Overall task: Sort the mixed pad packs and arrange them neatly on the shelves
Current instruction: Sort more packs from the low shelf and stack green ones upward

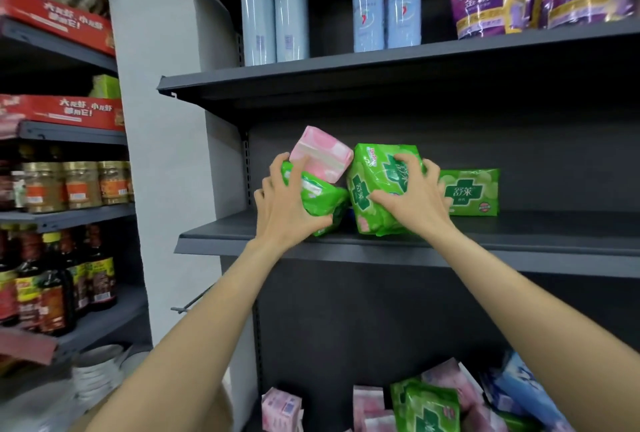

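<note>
The sorting looks barely begun: on the middle shelf [519, 234] only one green pack [472, 193] stands upright and square against the back, label facing out, while the rest of that shelf is bare dark metal. Just left of it both hands are busy with a small jumble. The left hand [282, 205] has its fingers curled over a crumpled green pack [320, 203], thumb under the lower edge, and a pink pack [320, 156] leans tilted on top of it, touched by the fingertips. The right hand [410, 198] is spread wide and clawed over a larger green pack [375, 189], gripping it from the front with thumb low and fingers across the top; this one sits tilted on the shelf, not yet lined up with the standing one. Below, on the lower shelf, a loose heap of pink packs [367, 404], another green bundle [427, 404] and blue packs [516, 393] lies unsorted, so most of the work seems left. The packs are soft, glossy plastic-wrapped pillows that dent and wrinkle under the fingers; they will likely squash rather than slide, and need squaring up to stand neatly on the smooth, hard shelf
</note>
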{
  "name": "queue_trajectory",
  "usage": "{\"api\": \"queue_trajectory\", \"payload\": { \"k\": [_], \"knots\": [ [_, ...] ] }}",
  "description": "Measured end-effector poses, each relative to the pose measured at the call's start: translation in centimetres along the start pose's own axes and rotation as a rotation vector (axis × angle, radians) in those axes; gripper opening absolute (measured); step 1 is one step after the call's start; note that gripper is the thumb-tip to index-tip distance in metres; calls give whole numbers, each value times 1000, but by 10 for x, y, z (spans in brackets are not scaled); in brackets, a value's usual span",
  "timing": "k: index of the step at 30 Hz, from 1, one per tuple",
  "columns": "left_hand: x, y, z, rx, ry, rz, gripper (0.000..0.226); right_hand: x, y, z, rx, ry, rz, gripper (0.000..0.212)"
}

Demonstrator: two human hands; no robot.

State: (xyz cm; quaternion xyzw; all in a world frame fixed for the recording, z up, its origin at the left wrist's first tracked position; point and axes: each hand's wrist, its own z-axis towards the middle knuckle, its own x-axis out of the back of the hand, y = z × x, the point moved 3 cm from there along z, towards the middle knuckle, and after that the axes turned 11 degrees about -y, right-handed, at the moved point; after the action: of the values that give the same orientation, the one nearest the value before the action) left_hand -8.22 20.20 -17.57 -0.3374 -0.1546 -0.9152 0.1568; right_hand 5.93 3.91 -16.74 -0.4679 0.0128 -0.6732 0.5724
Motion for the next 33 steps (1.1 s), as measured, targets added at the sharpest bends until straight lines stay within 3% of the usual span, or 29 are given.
{"api": "queue_trajectory", "payload": {
  "k": [7, 11, 19, 27, 33],
  "knots": [
    [35, 20, 18, -180, -139, 433, 105, 29, 1, -32, -98, 110, -198, 77],
    [40, 14, 6, -194, -95, 460, 106, 44, 4, -46, -100, 133, -197, 76],
    [39, 3, -29, -180, 62, 325, 97, 34, -18, -82, 30, 193, -132, 76],
    [41, 10, -63, -202, 196, 240, 90, 7, -33, -106, 116, 104, -151, 78],
    [60, -16, -124, -70, 306, -128, 75, 4, -34, -145, 242, 87, 124, 75]
  ]
}}
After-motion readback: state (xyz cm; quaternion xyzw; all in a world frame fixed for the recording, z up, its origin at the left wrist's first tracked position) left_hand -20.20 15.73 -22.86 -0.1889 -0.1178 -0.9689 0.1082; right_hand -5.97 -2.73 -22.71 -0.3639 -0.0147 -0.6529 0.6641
